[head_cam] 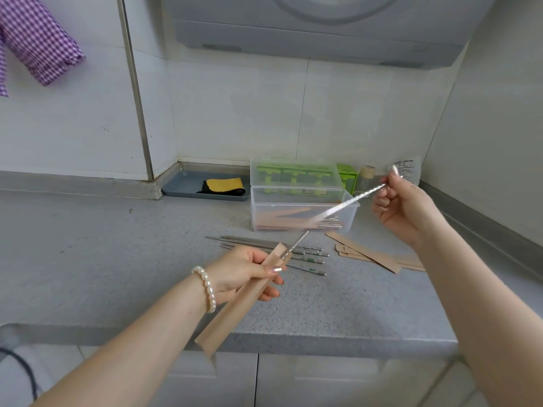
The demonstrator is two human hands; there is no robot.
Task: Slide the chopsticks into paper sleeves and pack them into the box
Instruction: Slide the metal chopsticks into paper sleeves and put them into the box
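Note:
My left hand (246, 270) grips a brown paper sleeve (235, 306) that slants down toward the counter's front edge. My right hand (402, 204) pinches the top end of a metal chopstick pair (338, 208), and the tips sit at the sleeve's open mouth. Several loose metal chopsticks (293, 254) lie on the grey counter behind my left hand. A small pile of empty brown sleeves (370, 254) rests to their right. The clear plastic box (302, 210) stands open behind them, holding sleeved chopsticks, its lid raised at the back.
A blue-grey tray (182, 186) with a yellow and black cloth sits in the back corner. A green container (348, 174) and a small jar (365, 176) stand right of the box. A purple checked cloth (35, 45) hangs top left. A range hood (323, 30) hangs overhead.

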